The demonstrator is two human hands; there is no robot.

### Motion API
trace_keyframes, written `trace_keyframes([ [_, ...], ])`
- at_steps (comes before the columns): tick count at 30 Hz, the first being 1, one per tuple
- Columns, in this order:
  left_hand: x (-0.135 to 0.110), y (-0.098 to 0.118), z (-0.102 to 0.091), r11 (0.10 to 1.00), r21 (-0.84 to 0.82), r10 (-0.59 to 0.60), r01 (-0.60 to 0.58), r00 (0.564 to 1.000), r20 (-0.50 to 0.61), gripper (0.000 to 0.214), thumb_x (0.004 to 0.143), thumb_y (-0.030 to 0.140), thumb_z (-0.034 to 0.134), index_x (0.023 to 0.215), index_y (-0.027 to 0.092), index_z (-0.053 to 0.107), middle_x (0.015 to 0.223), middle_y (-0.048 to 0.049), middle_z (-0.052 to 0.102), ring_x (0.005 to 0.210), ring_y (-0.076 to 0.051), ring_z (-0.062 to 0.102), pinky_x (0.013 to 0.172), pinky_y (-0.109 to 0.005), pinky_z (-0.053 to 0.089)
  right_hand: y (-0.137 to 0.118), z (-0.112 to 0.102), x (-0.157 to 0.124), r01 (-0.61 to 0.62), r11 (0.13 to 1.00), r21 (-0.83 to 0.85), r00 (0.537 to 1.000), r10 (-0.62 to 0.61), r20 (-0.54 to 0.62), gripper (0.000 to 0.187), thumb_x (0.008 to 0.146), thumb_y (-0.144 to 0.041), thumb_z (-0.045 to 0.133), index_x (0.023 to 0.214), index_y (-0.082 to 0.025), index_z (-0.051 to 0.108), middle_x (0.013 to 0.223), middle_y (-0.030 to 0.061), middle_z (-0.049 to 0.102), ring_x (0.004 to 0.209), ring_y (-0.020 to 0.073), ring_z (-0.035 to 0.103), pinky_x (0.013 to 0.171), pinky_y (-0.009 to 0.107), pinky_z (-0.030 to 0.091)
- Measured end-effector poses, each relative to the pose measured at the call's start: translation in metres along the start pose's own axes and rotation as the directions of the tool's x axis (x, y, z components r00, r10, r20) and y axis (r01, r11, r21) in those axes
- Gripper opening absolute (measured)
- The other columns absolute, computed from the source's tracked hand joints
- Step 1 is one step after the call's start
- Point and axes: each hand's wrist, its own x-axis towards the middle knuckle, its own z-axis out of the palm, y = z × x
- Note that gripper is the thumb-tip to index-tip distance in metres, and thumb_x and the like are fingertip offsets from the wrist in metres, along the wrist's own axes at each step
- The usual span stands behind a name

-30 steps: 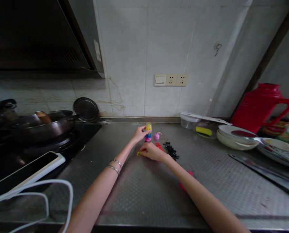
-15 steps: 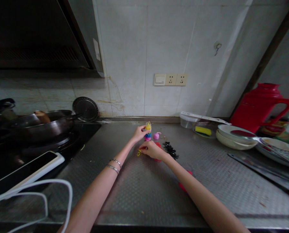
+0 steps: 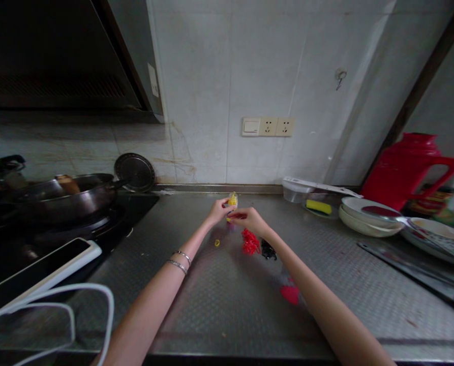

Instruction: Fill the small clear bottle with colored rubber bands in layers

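My left hand [image 3: 219, 212] is closed around a small clear jar [image 3: 233, 199] that stands on the counter. Yellow bands fill its top; my right hand covers much of the lower part. In front of the jar, my right hand [image 3: 249, 220] pinches a small yellow elastic band [image 3: 229, 219] at its fingertips. Another yellow elastic band [image 3: 217, 243] lies on the metal counter nearer to me. To the right are a heap of red bands [image 3: 250, 242] and a heap of black bands [image 3: 268, 249], the black one partly behind my right forearm.
A pink-red item [image 3: 290, 294] lies beside my right forearm. A pan [image 3: 66, 201] sits on the stove at left, with a white cable [image 3: 108, 300] in front. Stacked bowls [image 3: 367, 221], a yellow sponge [image 3: 318, 207] and a red thermos jug [image 3: 410, 168] stand at right.
My right hand has moved up and away from me to the jar, carrying a yellow band. One yellow band stays on the counter. The pink cap is now hidden behind my right hand.
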Motion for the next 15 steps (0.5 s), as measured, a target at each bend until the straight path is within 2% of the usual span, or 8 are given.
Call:
trace_keyframes([
  [4, 0.001, -0.002, 0.0, 1.0, -0.005, 0.025, -0.024, 1.0, 0.02, 0.038, 0.07, 0.035, 0.056, 0.099, 0.011, 0.062, 0.089, -0.0072, 0.065, 0.062, -0.011, 0.051, 0.056, -0.021, 0.037, -0.005, -0.019, 0.015, -0.014, 0.996, 0.09, 0.996, 0.021, -0.084, 0.029, 0.066, -0.031, 0.061, 0.088, -0.013, 0.067, 0.08, 0.0064, 0.067, 0.071, 0.0169, 0.061, 0.068, 0.029, 0.048],
  [7, 0.0, -0.003, 0.0, 1.0, 0.005, 0.022, -0.022, 1.0, 0.016, 0.039, 0.07, 0.037, 0.055, 0.101, 0.013, 0.062, 0.086, -0.0053, 0.065, 0.054, -0.008, 0.045, 0.051, -0.02, 0.033, -0.01, -0.034, 0.033, -0.014, 0.996, 0.09, 0.992, 0.026, -0.126, 0.029, 0.065, -0.03, 0.062, 0.088, -0.013, 0.067, 0.081, 0.0065, 0.067, 0.072, 0.0161, 0.061, 0.068, 0.028, 0.048],
  [11, -0.001, -0.004, 0.001, 0.999, 0.034, -0.019, 0.019, 1.0, -0.013, 0.04, 0.069, 0.038, 0.055, 0.099, 0.013, 0.062, 0.082, -0.0036, 0.065, 0.05, -0.006, 0.039, 0.049, -0.02, 0.031, -0.014, -0.051, 0.058, -0.032, 0.996, -0.083, 0.991, 0.02, -0.135, 0.025, 0.066, -0.024, 0.062, 0.086, -0.011, 0.067, 0.08, 0.0072, 0.067, 0.07, 0.0149, 0.061, 0.067, 0.026, 0.048],
  [15, -0.001, -0.004, 0.001, 0.997, 0.057, -0.052, 0.054, 0.998, -0.043, 0.043, 0.066, 0.039, 0.057, 0.101, 0.013, 0.062, 0.08, -0.0029, 0.065, 0.05, -0.007, 0.039, 0.05, -0.02, 0.031, -0.019, -0.06, 0.076, -0.054, 0.936, -0.347, 0.996, 0.025, -0.087, 0.021, 0.066, -0.016, 0.06, 0.084, -0.01, 0.067, 0.076, 0.0068, 0.067, 0.068, 0.0144, 0.06, 0.063, 0.023, 0.046],
])
